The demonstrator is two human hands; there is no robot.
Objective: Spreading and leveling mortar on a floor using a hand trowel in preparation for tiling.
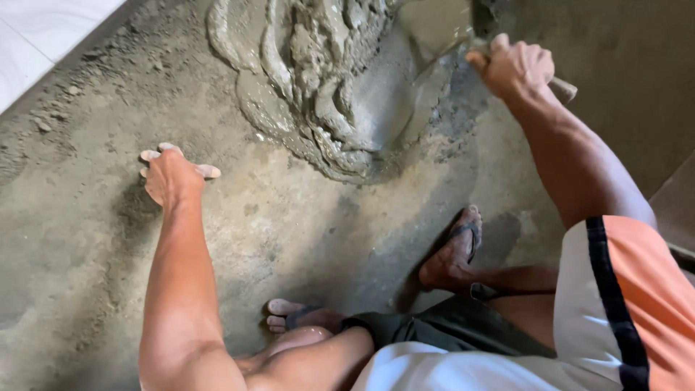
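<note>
A heap of wet grey mortar (326,87) lies spread on the rough concrete floor (289,224) at the top middle. My right hand (515,66) is closed around the wooden handle of a trowel (449,29), whose flat metal blade rests at the heap's upper right edge, smeared with mortar. My left hand (170,174) is pressed flat on the floor to the left of the heap, fingers spread, holding nothing. I am crouched low, with both my feet in sandals below the heap.
White tiles (36,36) border the floor at the top left. Loose sand and small lumps lie scattered along the left side. A darker wall or step edge (677,203) runs along the right. My right foot (452,253) stands close to the mortar.
</note>
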